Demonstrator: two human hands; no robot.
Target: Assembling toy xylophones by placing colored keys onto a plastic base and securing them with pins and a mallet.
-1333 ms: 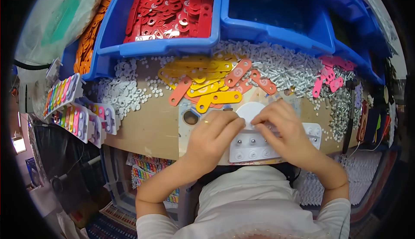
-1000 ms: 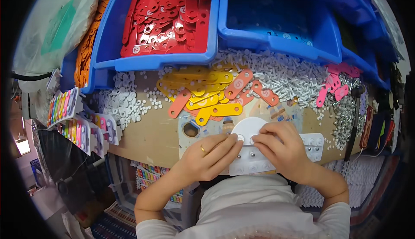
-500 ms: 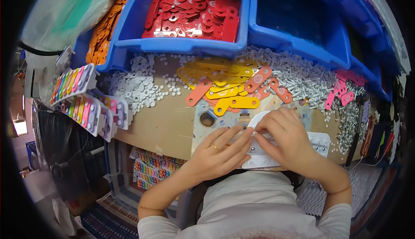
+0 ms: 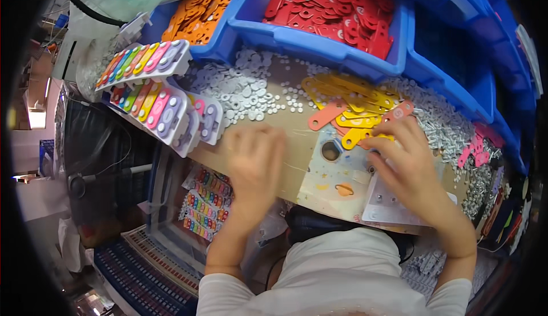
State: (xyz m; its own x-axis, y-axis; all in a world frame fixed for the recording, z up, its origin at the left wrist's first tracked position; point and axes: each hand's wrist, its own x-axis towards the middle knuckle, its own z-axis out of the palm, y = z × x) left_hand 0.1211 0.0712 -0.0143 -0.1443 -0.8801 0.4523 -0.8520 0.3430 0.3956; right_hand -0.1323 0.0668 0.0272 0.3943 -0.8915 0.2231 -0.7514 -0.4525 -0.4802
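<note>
My left hand (image 4: 254,164) is in the air over the brown tabletop, just in front of a heap of small white plastic discs (image 4: 251,96). Motion smears its fingers, so whether it holds anything cannot be made out. My right hand (image 4: 412,173) hovers over a white plastic xylophone base (image 4: 379,202). Thumb and bent fingers are apart there, with nothing visible between them. Its fingertips are near a yellow xylophone bar (image 4: 352,140), at the edge of a pile of yellow and coral bars. Under the base lies a printed sheet (image 4: 319,187) with a dark round hole.
Blue bins (image 4: 319,42) along the back hold red and orange bars. Loose screws (image 4: 442,127) are heaped at right, beside pink bars (image 4: 479,147). Assembled rainbow xylophones (image 4: 154,102) are stacked at left. More colourful xylophones (image 4: 205,204) lie below the table edge.
My left hand has left the white base and swung left toward the discs. My right hand has stayed over the base, its fingers spread wider. The whole view has shifted and tilted.
</note>
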